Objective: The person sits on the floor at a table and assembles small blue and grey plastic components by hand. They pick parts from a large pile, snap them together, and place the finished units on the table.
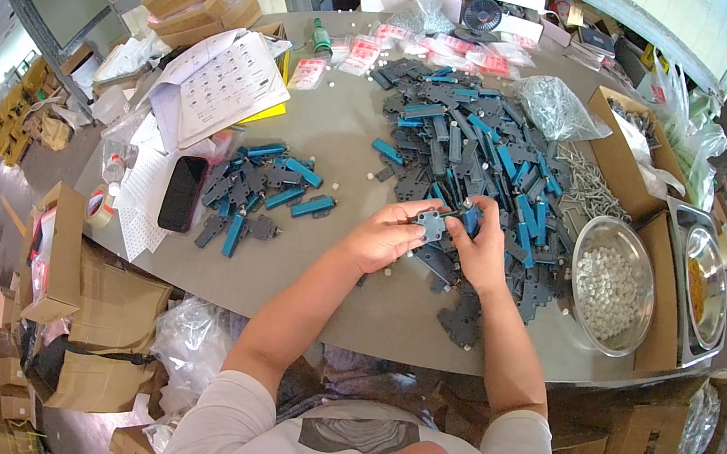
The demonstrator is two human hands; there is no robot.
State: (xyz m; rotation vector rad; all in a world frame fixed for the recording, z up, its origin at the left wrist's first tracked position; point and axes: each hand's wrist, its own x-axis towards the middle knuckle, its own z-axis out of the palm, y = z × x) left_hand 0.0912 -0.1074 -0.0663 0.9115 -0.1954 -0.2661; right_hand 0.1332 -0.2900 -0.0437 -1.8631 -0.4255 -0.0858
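Note:
Both my hands meet in front of the big pile. My left hand (381, 237) is closed, pinching a dark grey plastic bracket plate with small holes (430, 223) between thumb and fingers. Right beside it, my right hand (480, 253) is closed around a grey-and-blue plastic part (471, 218), mostly hidden by its fingers. Whether the two pieces are joined cannot be made out. Behind and under my hands spreads a large pile of similar grey-and-blue parts (454, 137). A smaller group of the same parts (281, 197) lies to the left on the grey table (339, 142).
At the right stand a steel bowl of small white pieces (631, 336), loose screws (599, 190) and an open carton (658, 199). To the left lie a phone (183, 193), printed sheets (230, 94) and a tape roll (100, 208). Red-and-white packets (365, 49) and a small fan (482, 16) are at the back.

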